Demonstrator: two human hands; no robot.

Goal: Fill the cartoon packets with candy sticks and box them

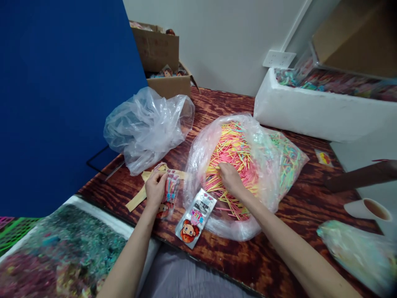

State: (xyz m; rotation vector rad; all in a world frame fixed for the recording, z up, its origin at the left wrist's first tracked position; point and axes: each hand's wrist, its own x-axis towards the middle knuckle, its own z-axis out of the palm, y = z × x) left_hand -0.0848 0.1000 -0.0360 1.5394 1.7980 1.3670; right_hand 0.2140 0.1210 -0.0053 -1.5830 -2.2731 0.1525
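Note:
My left hand (155,188) is closed in a pinch at the top edge of a clear printed packet (170,196) with a cartoon face near its bottom. Below that hand lie pale yellow strips (137,200) on the table. My right hand (230,178) reaches into an open clear plastic bag (198,155) full of thin pink, yellow and green sticks (232,142). Its fingers are closed around some yellow sticks at the fingertips. Between my hands, a silver packet (196,219) with a red-haired cartoon character leans against the bag's near edge.
A crumpled clear bag (151,124) lies behind my left hand, before cardboard boxes (169,87). A blue panel (62,103) blocks the left. On the right stand a white foam box (288,107), a paper cup (359,208) and a filled plastic bag (356,248) on the dark wooden table (310,231).

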